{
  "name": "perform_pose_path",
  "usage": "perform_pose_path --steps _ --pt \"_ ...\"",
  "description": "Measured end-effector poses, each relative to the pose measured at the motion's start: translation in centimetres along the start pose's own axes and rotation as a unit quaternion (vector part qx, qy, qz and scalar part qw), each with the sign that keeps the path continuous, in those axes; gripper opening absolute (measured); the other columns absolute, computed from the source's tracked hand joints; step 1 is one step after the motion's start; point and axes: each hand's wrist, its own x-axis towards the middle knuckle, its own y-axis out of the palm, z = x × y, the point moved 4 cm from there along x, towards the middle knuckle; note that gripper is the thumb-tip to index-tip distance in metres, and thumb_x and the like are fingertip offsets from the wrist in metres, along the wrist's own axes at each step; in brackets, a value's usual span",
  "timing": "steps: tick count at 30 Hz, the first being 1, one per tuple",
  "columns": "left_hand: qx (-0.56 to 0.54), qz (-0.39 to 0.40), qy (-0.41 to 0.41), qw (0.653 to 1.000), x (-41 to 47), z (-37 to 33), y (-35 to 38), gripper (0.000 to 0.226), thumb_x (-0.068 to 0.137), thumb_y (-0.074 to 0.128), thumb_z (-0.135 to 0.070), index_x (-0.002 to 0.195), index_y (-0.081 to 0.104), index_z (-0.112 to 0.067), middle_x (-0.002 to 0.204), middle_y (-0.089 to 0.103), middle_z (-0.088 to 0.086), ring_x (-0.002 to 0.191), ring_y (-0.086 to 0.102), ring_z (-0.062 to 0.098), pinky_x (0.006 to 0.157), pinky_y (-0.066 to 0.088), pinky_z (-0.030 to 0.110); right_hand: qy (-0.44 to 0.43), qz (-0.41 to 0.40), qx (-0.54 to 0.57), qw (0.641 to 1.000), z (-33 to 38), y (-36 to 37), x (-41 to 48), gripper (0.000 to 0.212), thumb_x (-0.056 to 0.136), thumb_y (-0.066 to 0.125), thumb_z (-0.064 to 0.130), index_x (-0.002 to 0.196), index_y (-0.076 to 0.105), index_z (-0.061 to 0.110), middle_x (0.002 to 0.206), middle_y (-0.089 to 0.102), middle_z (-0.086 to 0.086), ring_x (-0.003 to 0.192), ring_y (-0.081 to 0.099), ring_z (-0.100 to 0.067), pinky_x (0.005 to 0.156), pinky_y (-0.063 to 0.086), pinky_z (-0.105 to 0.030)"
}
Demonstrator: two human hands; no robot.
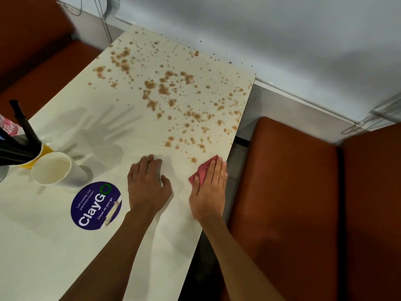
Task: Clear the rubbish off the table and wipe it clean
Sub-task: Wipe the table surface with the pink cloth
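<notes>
Wiping step, judged in hand: small pink cloth point(203, 170) is pressed onto the cream laminate table point(54, 257) under the straight fingers of the right hand point(209, 189). Left hand point(147, 187) is rested palm-down just beside, relaxed, nothing held. Brown spattered stains point(169, 90) lie ahead of both hands; a forward sweep through them is called for. White paper cup point(52, 168), beyond the left hand, is not yet cleared.

One view only for us: head cam, wide-angle, facing fwd & steeply down, close above the table point(54, 257). It runs off toward 12–1 o'clock to the wall point(260, 29); seat point(282, 192) at 4. Our left hand point(147, 185) & right hand point(209, 187) reach in from 6, just below centre.
</notes>
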Motion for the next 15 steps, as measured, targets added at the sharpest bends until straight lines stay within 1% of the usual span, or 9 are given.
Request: perform_pose_path --steps 3,6,8,10,13,15 --pt "-0.002 0.003 0.001 1.0 0.0 0.0 0.0 0.053 0.085 0.041 -0.031 0.128 0.064 -0.01 0.142 0.058 0.014 0.132 0.052 0.036 0.11 0.044 0.054 -0.029 0.009 0.008 1.0 -0.3 0.0 -2.8 0.075 0.111 0.031 0.045 0.167 -0.003 0.009 0.177 -0.006 -0.004 0.162 -0.015 -0.019 0.132 0.003 -0.041" --pt "-0.003 0.003 0.0 1.0 0.0 0.1 -0.1 0.053 0.085 0.042 -0.032 0.129 0.064 -0.011 0.143 0.058 0.013 0.133 0.052 0.035 0.11 0.044 0.054 -0.028 0.018 -0.011 0.999 -1.2 -0.2 1.6 0.076 0.11 0.025 0.049 0.167 -0.005 0.008 0.176 -0.009 -0.005 0.161 -0.018 -0.019 0.133 0.004 -0.044" --pt "-0.001 0.004 0.002 1.0 0.1 0.1 0.0 0.052 0.086 0.043 -0.033 0.129 0.064 -0.012 0.144 0.058 0.012 0.132 0.051 0.034 0.11 0.044 0.054 -0.012 0.018 -0.014 1.0 -1.7 -0.5 6.0 0.076 0.109 0.02 0.05 0.166 -0.005 0.006 0.176 -0.01 -0.007 0.161 -0.019 -0.021 0.133 0.004 -0.047" --pt "-0.003 0.002 0.0 1.0 0.1 0.2 0.2 0.051 0.085 0.047 -0.031 0.129 0.064 -0.013 0.144 0.057 0.011 0.132 0.051 0.034 0.11 0.044 0.054 0.0 0.024 -0.013 1.0 -1.9 -0.5 8.3 0.077 0.108 0.016 0.051 0.166 -0.004 0.004 0.175 -0.011 -0.009 0.161 -0.019 -0.022 0.132 0.004 -0.048" --pt "-0.009 -0.004 -0.008 1.0 -0.2 0.2 0.1 0.05 0.084 0.047 -0.03 0.128 0.064 -0.013 0.143 0.057 0.01 0.131 0.051 0.034 0.11 0.043 0.053 0.008 0.018 0.015 1.0 -1.1 -0.4 5.2 0.075 0.108 0.014 0.05 0.166 -0.004 0.006 0.175 -0.012 -0.007 0.16 -0.02 -0.021 0.133 0.004 -0.047" --pt "-0.013 -0.012 -0.01 1.0 -0.2 0.0 0.0 0.05 0.083 0.047 -0.03 0.127 0.064 -0.013 0.142 0.058 0.01 0.13 0.052 0.035 0.108 0.043 0.054 0.003 0.013 0.04 0.999 -0.5 -0.4 1.0 0.073 0.11 0.02 0.047 0.167 -0.004 0.008 0.176 -0.011 -0.004 0.16 -0.02 -0.018 0.133 0.003 -0.044"
